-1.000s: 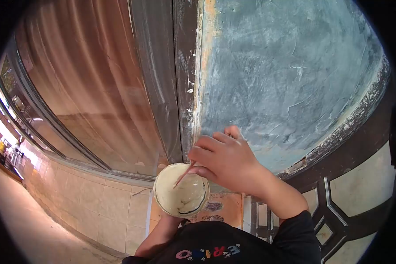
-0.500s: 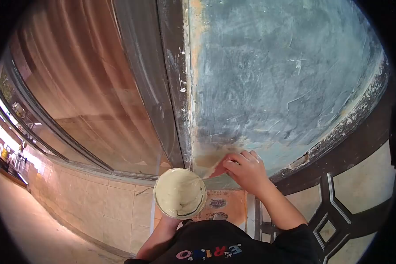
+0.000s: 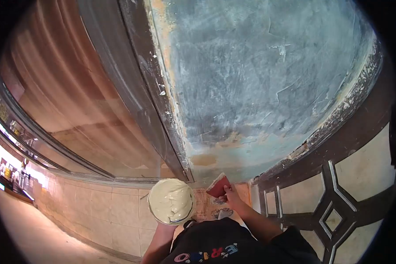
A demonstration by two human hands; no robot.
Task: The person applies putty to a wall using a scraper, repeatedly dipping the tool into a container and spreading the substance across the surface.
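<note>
My left hand (image 3: 166,229) supports a round tub (image 3: 150,207) from below; its fingers are mostly hidden under it. Thick cream-coloured putty (image 3: 170,200) fills the tub, its surface ridged and swirled. To the right of the tub, my right hand (image 3: 231,199) grips a flat red putty spreader (image 3: 218,186), with pale putty along its upper left edge. The spreader is held apart from the blue-grey wall (image 3: 242,79), low in front of me. A tan damp-looking patch (image 3: 204,159) marks the lower left of that wall.
On the left, a dark frame (image 3: 119,83) borders glass with a brown curtain (image 3: 66,88) behind. A dark panelled door or gate (image 3: 290,207) stands to the right. Tiles (image 3: 123,207) cover the surface below, and a printed orange mat or board (image 3: 202,207) lies near my feet.
My right hand has drawn the red spreader down and back from the base of the wall, turning its face into view. The tub has shifted slightly lower, and the view has moved right.
</note>
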